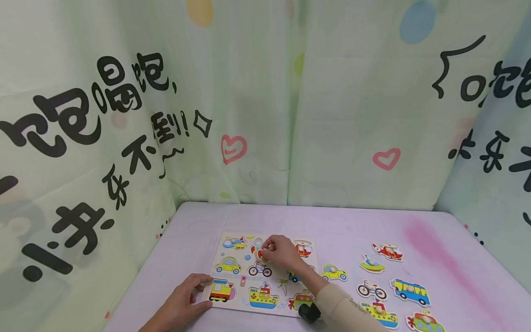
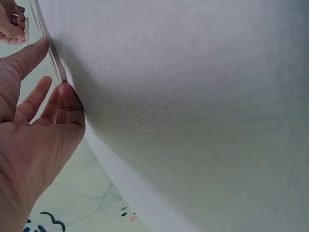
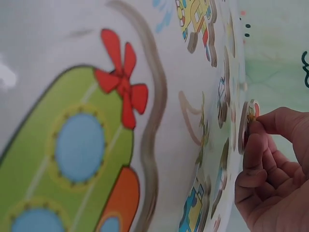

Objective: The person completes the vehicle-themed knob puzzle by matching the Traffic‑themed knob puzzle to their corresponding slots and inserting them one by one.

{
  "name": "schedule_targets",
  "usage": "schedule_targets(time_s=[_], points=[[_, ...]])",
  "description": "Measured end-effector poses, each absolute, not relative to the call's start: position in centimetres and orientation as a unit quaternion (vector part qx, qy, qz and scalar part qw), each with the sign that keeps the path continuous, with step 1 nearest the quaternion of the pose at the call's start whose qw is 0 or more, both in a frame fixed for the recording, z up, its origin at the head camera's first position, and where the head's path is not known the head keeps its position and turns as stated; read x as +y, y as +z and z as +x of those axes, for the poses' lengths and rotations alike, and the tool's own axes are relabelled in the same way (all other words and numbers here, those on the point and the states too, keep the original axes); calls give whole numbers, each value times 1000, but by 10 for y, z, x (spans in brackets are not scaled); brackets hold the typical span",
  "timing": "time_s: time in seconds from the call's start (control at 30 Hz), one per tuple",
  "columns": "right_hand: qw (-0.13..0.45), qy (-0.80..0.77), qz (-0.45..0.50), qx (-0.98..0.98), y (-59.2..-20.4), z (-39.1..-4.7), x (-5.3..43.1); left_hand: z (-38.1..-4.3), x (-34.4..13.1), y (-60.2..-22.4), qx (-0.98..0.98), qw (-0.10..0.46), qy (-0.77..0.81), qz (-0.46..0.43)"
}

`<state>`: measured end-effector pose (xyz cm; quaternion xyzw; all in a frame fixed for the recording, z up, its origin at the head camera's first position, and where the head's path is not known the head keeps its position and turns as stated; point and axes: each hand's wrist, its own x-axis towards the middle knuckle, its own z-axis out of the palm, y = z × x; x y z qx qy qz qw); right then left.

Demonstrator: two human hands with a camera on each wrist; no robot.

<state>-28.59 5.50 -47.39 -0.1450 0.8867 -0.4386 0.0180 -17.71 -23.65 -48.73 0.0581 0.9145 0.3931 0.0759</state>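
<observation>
Left hand (image 1: 184, 295) and right hand (image 1: 279, 251) are both at a puzzle board (image 1: 242, 303), which lies flat on the pale surface (image 1: 352, 230). Taking the board as a dial with 12 o'clock away from the person, the left hand is at the edge between 8 and 9, thumb and fingers spread well apart, their tips touching the rim without closing round it. The right hand reaches in from 4 o'clock and, near 12, pinches a small puzzle piece (image 3: 251, 112) between thumb and forefinger, its other fingers curled toward the palm. That piece shows some red and yellow, but the fingers cover much of it, and whether it touches the board cannot be told. Around the dial sit an airplane picture (image 1: 234, 243) at 10 to 11, a train picture (image 1: 221, 290) at 8, and a ship picture (image 1: 263, 297) at 6. Just beside the board at 3 o'clock lies a loose yellow car (image 1: 334, 272). Farther out that way is a loose group: red helicopter (image 1: 389, 251) at its 12, flying saucer (image 1: 372, 264) toward 10, bicycle (image 1: 371, 290) at 9, ship piece (image 1: 381, 316) at 7, submarine (image 1: 425, 323) toward 5, and blue bus (image 1: 410, 292) past 3.
</observation>
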Motion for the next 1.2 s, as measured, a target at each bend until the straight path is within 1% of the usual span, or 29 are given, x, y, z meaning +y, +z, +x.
schedule_targets(time_s=[0.17,0.47,0.77,1.2], points=[[23,-435,-142,889,-475,-288,45,-176,-238,-488,916,75,391,59],[10,-435,-140,889,-475,-291,35,-177,-238,-488,918,78,383,60],[17,-434,-99,895,-478,-303,31,-178,-236,-488,922,58,372,86],[20,-423,-94,901,-483,-311,24,-176,-236,-488,925,51,368,84]])
